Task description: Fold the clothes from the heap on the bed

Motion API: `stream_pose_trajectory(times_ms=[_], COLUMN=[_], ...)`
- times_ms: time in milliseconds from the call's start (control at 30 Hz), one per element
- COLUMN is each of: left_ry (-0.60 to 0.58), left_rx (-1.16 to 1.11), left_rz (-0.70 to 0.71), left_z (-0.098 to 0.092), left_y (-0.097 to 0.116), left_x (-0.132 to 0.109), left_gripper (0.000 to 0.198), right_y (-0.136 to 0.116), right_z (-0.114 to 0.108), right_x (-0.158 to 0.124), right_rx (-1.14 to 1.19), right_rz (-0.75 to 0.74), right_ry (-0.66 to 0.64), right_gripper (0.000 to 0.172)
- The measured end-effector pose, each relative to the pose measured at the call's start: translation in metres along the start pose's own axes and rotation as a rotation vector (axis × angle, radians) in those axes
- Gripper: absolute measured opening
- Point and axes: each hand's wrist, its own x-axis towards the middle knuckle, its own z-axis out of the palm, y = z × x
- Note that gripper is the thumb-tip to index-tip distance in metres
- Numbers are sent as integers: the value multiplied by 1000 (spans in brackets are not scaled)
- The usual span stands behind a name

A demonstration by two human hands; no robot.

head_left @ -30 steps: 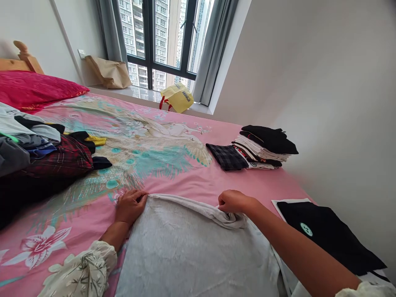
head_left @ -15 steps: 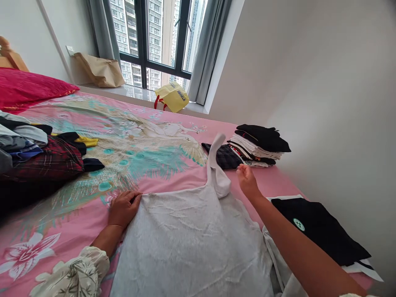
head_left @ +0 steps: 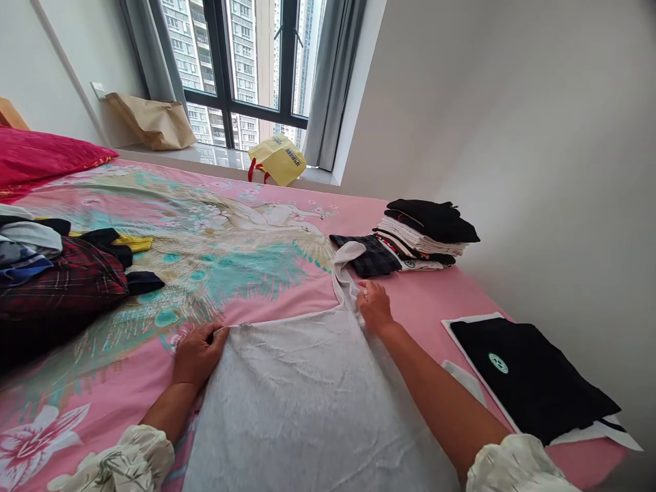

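A light grey garment (head_left: 307,389) with a soft, napped surface lies spread on the bed in front of me. A narrow strip (head_left: 344,263) of the same cloth sticks out from its far edge and curls over at the tip. My left hand (head_left: 199,352) is closed at the garment's far left corner, thumb and fingers pinching the cloth. On the other side, my right hand (head_left: 376,307) has its fingers bent round the garment's edge at the base of the strip. My right forearm hides part of the garment's right side.
A stack of folded clothes (head_left: 425,229) stands at the far right, a dark checked folded piece (head_left: 374,254) beside it. Nearer lies a folded black garment (head_left: 533,376) with a round badge. Loose clothes (head_left: 66,280) are heaped at left. A yellow bag (head_left: 279,160) rests by the window.
My right hand has moved left and down onto the garment, and its fingers have closed on the edge. The upright strip has drooped over. My left hand stays at the corner.
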Motion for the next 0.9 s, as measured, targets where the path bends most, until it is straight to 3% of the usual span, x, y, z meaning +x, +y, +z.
stream_pose_trajectory(times_ms=[133, 200, 400, 667, 900], left_ry=[-19, -38, -93, -57, -100], left_rx=[-130, -170, -52, -254, -85], left_rz=[-60, -81, -127, -267, -311], left_z=[0, 0, -1, -9, -7], left_y=[-3, -4, 1, 10, 11], left_x=[-2, -2, 2, 1, 6], left_gripper=[32, 31, 34, 41, 39], right_y=[33, 48, 65, 78, 93], right_z=[-20, -23, -15, -55, -36], right_x=[5, 1, 4, -2, -7], right_rx=[58, 124, 213, 420, 372], right_rz=[125, 149, 331, 402, 461], right_ry=[-128, -189, -111, -463, -262], right_gripper=[25, 26, 41, 32, 26])
